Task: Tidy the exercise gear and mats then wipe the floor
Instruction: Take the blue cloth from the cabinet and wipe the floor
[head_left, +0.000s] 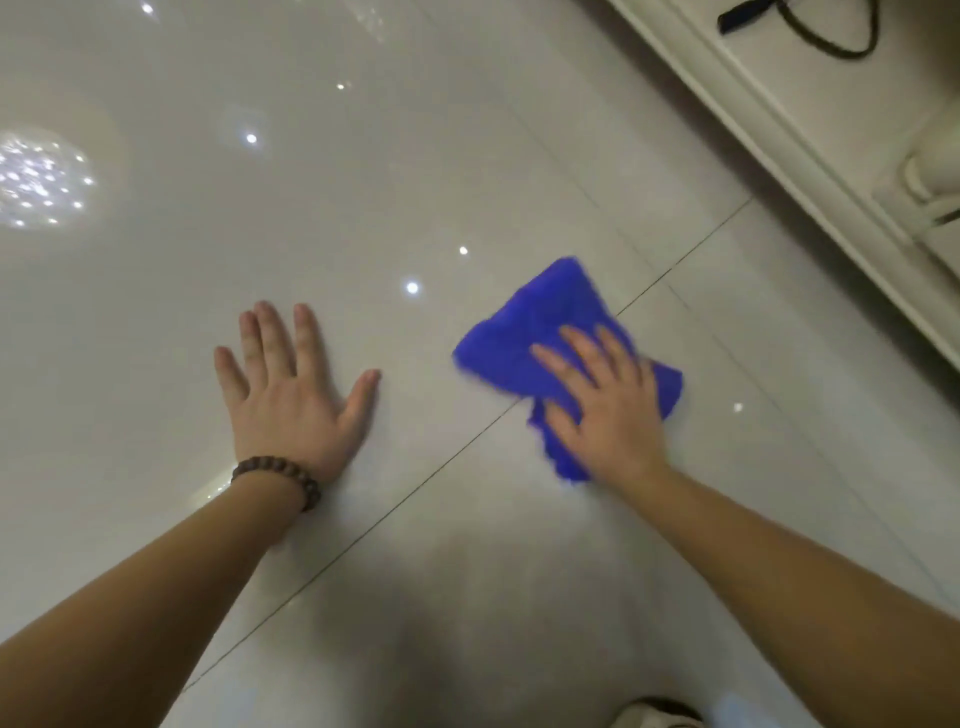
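Glossy pale tile floor (363, 171) fills nearly the whole frame, w/ dark grout lines crossing diagonally from lower left up toward right of center, & ceiling-light glare: a big sparkly cluster at far left, small bright dots scattered thru the middle. Cream cabinet base (810, 119) w/ moulded trim runs along the upper right corner; a black cord (831, 49) loops against it at top right. Both bare forearms reach in from the bottom corners. Left hand (291, 400), left of center, lies flat on the tile, palm down, fingers straight & spread, thumb out to the right, holding nothing. Right hand (605, 410), right of center, presses palm-down on the blue cloth (540, 327), fingers straight & slightly spread, not curled round it. Cloth is crumpled, lies on the floor across a grout line, sticks out above & left of the hand plus a bit below it; edges look blurred. Hands are well apart. Brown bead bracelet (278, 475) sits on the left wrist. Pale shoe tip (649, 717) shows at bottom edge, right of center.
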